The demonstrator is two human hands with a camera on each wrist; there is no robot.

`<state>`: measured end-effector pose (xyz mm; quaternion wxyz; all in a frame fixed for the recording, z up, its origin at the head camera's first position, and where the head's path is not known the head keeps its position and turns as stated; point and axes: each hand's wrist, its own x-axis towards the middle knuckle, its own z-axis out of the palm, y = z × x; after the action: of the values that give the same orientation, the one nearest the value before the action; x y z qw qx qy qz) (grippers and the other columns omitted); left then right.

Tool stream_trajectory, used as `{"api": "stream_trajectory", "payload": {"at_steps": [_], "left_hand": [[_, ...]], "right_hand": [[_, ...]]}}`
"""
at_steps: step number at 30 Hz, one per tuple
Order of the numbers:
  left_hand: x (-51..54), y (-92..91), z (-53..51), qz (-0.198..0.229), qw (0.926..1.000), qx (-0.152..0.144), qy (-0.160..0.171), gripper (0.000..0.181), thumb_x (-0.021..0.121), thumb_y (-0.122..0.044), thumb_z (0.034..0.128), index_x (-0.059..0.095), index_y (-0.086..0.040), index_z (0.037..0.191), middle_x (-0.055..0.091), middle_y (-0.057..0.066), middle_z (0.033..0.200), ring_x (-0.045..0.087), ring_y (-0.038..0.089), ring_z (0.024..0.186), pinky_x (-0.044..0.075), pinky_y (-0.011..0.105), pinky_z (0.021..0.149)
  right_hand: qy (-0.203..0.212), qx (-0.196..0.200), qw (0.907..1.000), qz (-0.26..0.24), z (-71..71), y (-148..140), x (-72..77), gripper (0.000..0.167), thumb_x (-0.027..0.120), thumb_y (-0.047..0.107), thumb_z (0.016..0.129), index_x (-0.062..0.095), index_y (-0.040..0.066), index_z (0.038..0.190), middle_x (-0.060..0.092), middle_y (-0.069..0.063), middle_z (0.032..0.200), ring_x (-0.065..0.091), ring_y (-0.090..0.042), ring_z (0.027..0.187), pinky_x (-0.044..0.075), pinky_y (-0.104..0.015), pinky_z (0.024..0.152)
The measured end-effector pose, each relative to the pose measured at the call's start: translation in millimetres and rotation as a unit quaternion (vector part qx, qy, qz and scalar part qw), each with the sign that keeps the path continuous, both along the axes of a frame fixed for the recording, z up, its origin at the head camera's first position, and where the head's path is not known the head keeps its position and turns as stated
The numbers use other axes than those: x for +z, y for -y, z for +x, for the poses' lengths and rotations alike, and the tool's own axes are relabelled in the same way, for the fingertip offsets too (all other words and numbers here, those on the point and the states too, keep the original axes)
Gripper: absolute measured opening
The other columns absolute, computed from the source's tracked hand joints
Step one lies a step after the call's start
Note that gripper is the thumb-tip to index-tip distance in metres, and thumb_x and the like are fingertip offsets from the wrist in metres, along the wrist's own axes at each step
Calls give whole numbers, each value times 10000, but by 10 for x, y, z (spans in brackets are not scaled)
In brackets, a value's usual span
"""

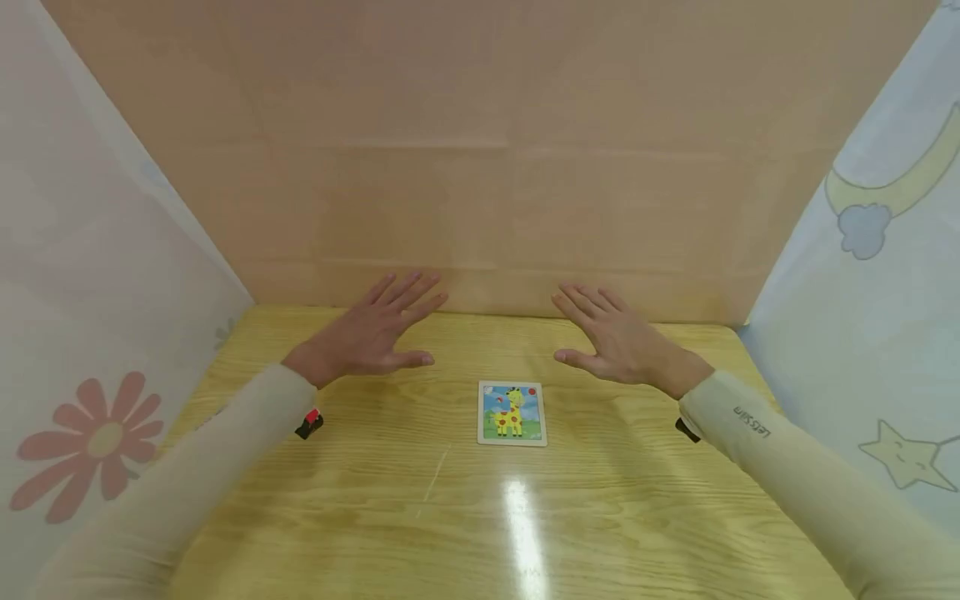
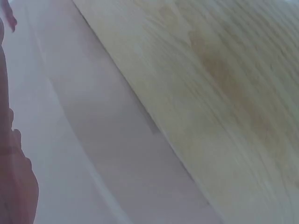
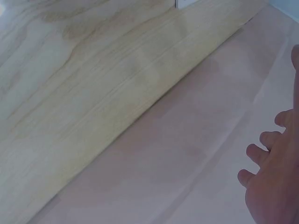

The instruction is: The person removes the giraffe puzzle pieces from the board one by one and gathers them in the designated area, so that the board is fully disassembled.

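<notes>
A square giraffe picture (image 1: 512, 413) with a pale border lies on the wooden table, between and nearer the wearer than both hands. On the left, my left hand (image 1: 378, 333) is held out palm down, its fingers spread and holding nothing. My right hand (image 1: 611, 337) mirrors it on the other side, fingers straight and thumb apart, also holding nothing. Both hands seem to hover over the table's far part, apart from the picture. At the edges of the wrist views, parts of the left hand (image 2: 16, 186) and right hand (image 3: 273, 186) show.
Behind the wooden table (image 1: 600, 517) rises a tan covered panel (image 1: 480, 167). Pale sheets close in both sides, the left one with a red flower (image 1: 105, 437), the right with a moon (image 1: 900, 187) and star (image 1: 905, 454). Small black items show under each forearm.
</notes>
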<state>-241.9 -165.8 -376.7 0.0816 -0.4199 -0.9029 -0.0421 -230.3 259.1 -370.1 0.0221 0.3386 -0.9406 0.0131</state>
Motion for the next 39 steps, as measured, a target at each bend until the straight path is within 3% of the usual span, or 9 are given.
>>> {"api": "stream_trajectory", "payload": {"at_steps": [6, 10, 17, 26, 34, 39], "left_hand": [[-109, -50, 18, 478, 9988, 117, 50, 951, 528, -702, 1019, 158, -197, 1735, 68, 85, 1828, 81, 366, 1697, 85, 631, 1354], [-200, -62, 66, 729, 9958, 455, 317, 964, 554, -686, 1016, 111, -228, 1740, 19, 48, 1834, 11, 344, 1705, 50, 658, 1347], [-475, -99, 182, 639, 9889, 1083, 787, 1034, 595, -661, 1007, 30, -199, 1739, -67, 45, 1828, -62, 351, 1702, -31, 670, 1340], [-832, -294, 322, 686, 9824, 1206, 1248, 1092, 622, -713, 962, 114, -130, 1734, 3, 92, 1830, -7, 366, 1702, 9, 684, 1339], [-1027, -446, 411, 641, 9706, 1131, 2023, 1143, 639, -752, 930, 95, -153, 1737, 18, 84, 1831, 17, 352, 1704, 20, 650, 1355], [-1080, -521, 464, 374, 9660, 985, 2363, 1126, 611, -768, 941, 94, -163, 1738, 22, 72, 1830, 6, 319, 1706, 28, 617, 1367]], "right_hand": [[182, -34, 9997, -164, 39, 110, -144, 899, 550, 596, 1061, 183, 111, 1723, 153, -155, 1806, 198, -414, 1666, 174, -635, 1338], [273, 48, 9990, -337, 78, 244, -260, 890, 583, 559, 1059, 222, 68, 1709, 152, -178, 1800, 206, -427, 1659, 193, -646, 1330], [575, 252, 9962, -603, 171, 485, -492, 895, 675, 480, 1033, 254, 54, 1697, 216, -227, 1774, 287, -464, 1623, 224, -675, 1313], [1131, 290, 9902, -772, 216, 769, -749, 763, 709, 406, 1023, 414, 56, 1633, 386, -205, 1709, 409, -423, 1565, 289, -652, 1293], [1328, 484, 9867, -797, 221, 934, -860, 598, 729, 374, 1022, 576, 81, 1520, 462, -195, 1663, 459, -407, 1534, 340, -641, 1269], [1445, 471, 9864, -633, 221, 996, -902, 539, 724, 359, 1028, 620, 86, 1481, 461, -202, 1662, 445, -405, 1545, 331, -638, 1278]]}}
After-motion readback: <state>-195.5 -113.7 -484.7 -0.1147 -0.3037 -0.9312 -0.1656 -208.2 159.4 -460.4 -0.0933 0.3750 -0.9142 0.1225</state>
